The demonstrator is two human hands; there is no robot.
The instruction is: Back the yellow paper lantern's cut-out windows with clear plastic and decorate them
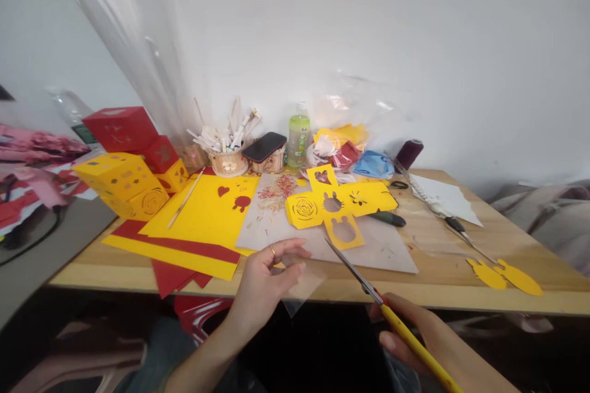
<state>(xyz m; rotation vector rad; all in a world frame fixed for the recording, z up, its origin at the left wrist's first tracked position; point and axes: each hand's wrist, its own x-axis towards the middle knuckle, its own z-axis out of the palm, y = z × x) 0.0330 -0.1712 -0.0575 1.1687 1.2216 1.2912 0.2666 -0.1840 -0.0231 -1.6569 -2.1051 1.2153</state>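
My left hand (pixel 271 276) is at the table's front edge, fingers curled around a small piece of clear plastic film (pixel 302 288) that hangs below them. To the right, my right hand (pixel 415 334) grips scissors (pixel 387 313) with a yellow handle, seen edge-on. Their closed-looking blades point up and left. Just beyond the tip lies a flat yellow paper box cutout (pixel 313 206), cross-shaped, with flower, rabbit-head and spiral patterns cut through it. It rests partly on a whitish cutting board (pixel 387 252) scattered with red and yellow scraps.
Red (pixel 122 129) and yellow boxes (pixel 122 187) are stacked at the left, near yellow paper sheets (pixel 193 221). A basket of white sticks (pixel 228 163), a phone (pixel 265 146), a green bottle (pixel 299 132) and bagged scraps (pixel 343 147) line the wall. Yellow cutouts (pixel 520 277) lie right.
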